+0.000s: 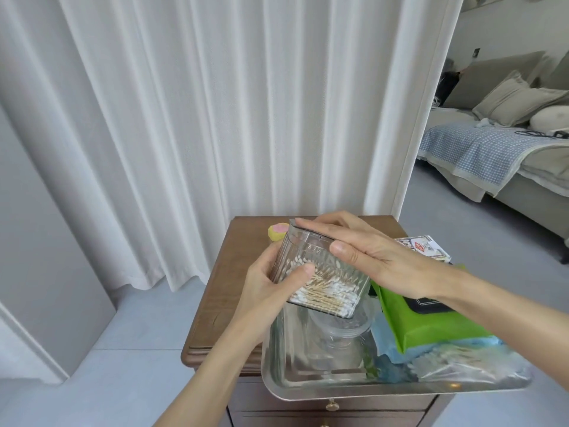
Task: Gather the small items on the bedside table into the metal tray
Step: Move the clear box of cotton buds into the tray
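A clear ribbed box of cotton swabs (326,288) is tilted in the air above the metal tray (308,383). My left hand (271,288) grips its lower left side. My right hand (369,251) lies flat over its lid, thumb on the front edge. In the tray are a clear plastic lidded cup (341,331), a green wipes pack (428,315), a blue cloth (388,343) and a clear bag of swabs (462,362). A yellow and pink round item (277,232) sits at the back of the brown bedside table (221,288).
A card box (425,246) lies at the table's right edge behind my right wrist. The tray overhangs the table's front right corner above the drawers (332,405). White curtains (215,118) hang behind; a sofa (508,149) stands at the far right.
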### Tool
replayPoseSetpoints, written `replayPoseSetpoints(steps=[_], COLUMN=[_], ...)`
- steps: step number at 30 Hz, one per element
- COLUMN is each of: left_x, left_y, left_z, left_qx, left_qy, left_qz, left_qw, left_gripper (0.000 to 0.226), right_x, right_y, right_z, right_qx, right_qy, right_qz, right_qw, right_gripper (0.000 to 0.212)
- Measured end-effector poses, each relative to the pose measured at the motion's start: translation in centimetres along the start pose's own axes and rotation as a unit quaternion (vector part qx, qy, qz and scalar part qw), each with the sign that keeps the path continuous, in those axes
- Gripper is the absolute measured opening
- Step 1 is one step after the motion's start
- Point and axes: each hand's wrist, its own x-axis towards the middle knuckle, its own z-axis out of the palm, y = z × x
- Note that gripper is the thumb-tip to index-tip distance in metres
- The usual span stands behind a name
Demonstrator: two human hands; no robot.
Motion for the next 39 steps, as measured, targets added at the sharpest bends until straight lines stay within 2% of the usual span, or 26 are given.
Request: replayPoseSetpoints(steps=[4, 10, 14, 17, 19, 21, 23, 26, 28, 32, 35, 37, 39], left_x=[-0.1, -0.1, -0.2, -0.1, 0.2, -0.4, -1.9, -5.0, -7.0, -9.4, -9.6, -9.3, -8.7], left_y=[-0.3, -0.1, 0.1, 0.8, 1.4, 1.8, 1.6, 0.1, -1.2, -2.3, -2.1, -2.1, -2.0], left_z=[0.4, 0.1, -0.9, -2.3, -3.4, -4.1, -4.0, -3.1, -2.8, -3.0, -1.7, -1.0, -0.7], left_qx=[-0.022, -0.010, 0.006, 0.062, 0.078, 0.079, 0.100, 0.131, 0.099, 0.003, 0.036, 0.072, 0.125], left_qy=[0.016, 0.031, 0.033, 0.054, 0.122, 0.206, 0.246, 0.261, 0.238, 0.105, -0.027, -0.059, -0.073], left_qz=[0.006, 0.053, 0.068, 0.059, 0.058, 0.040, 0.007, -0.048, -0.050, -0.024, -0.036, -0.059, -0.065], left_qw=[1.000, 0.998, 0.997, 0.995, 0.988, 0.974, 0.964, 0.955, 0.965, 0.994, 0.998, 0.994, 0.987], left_gripper=[0.043, 0.046, 0.048, 0.051, 0.052, 0.051, 0.052, 0.056, 0.057, 0.051, 0.057, 0.057, 0.057], right_x=[-0.3, -0.2, 1.5, 3.4, 4.6, 5.0, 4.5, 2.4, 0.7, -2.2, -3.8, -4.7, -5.7], right_y=[-0.2, -1.2, -1.9, -1.9, -1.9, -2.1, -2.0, -2.1, -2.2, -2.0, -1.8, -1.8, -1.9], right_z=[0.8, 0.4, -0.7, -0.9, -1.1, -1.4, -1.6, -0.8, 0.2, 0.7, 0.5, 0.7, 0.9], right_qx=[-0.038, -0.012, -0.026, -0.049, -0.070, -0.063, -0.077, -0.221, -0.282, -0.262, -0.244, -0.245, -0.238], right_qy=[0.013, -0.028, -0.094, -0.141, -0.105, -0.032, 0.005, 0.005, -0.014, 0.024, 0.069, 0.094, 0.076], right_qz=[-0.014, -0.004, -0.003, 0.010, 0.021, 0.029, 0.042, 0.104, 0.143, 0.176, 0.156, 0.129, 0.110], right_qw=[0.999, 1.000, 0.995, 0.989, 0.992, 0.997, 0.996, 0.970, 0.949, 0.949, 0.955, 0.956, 0.962], right_gripper=[0.049, 0.055, 0.059, 0.075, 0.086, 0.088, 0.081, 0.058, 0.045, 0.036, 0.034, 0.034, 0.042])
